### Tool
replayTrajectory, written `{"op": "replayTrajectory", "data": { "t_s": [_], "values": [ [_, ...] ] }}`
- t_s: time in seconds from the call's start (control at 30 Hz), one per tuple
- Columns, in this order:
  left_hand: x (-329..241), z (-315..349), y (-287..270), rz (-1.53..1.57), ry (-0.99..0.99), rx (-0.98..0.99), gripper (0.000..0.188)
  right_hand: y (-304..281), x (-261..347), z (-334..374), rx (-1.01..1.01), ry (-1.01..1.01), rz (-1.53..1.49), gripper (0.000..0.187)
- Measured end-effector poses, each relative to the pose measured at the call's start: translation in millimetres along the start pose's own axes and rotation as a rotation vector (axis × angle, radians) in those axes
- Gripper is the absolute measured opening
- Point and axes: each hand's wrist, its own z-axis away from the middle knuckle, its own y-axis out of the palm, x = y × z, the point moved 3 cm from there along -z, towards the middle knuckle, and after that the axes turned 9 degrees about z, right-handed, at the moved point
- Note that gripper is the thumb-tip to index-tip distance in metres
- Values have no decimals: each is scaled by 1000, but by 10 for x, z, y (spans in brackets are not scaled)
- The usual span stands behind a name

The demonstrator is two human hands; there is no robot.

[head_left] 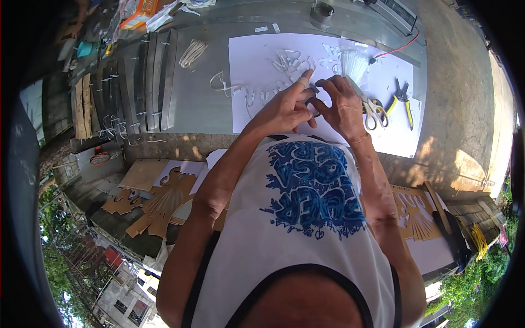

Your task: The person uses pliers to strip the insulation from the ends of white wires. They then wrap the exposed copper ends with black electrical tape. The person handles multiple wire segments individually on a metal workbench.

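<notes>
My left hand (288,111) and my right hand (343,105) meet over a white sheet (254,49) on the table. The left index finger points outward while its other fingers curl in. The right thumb and fingers are bent in a pinch. Between them shows a small dark curved piece (312,107), too hidden to name. Beyond the left hand lie strung white light modules (285,61) with pale wires. Past the right hand is a clear bag of thin white strips (354,64). Beside that hand lie scissors (375,116) and yellow-and-black wire strippers (402,104).
A coil of pale cord (193,53) and long dark metal strips (156,82) lie on the left. At the far side are a round dark tin (321,13), a metal-cased unit (391,13) with a red wire, and an orange box (139,13). Cut brown panels (169,199) lie behind my left arm.
</notes>
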Motion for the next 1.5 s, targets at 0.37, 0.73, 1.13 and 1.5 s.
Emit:
{"op": "replayTrajectory", "data": {
  "t_s": [0.37,0.73,1.13,1.5],
  "values": [
    [182,266,-239,-308,-38,-129,68,257,282,58,112,-58,-85,3],
    [934,43,-2378,-601,-37,-726,29,1097,251,334,388,632,-1032,22],
    [1054,15,-2412,-482,-144,-261,31,1678,800,-197,592,574,-745,30],
    [600,418,-1986,147,-112,-160,25,956,452,-400,338,507,-659,14]
  ]
}}
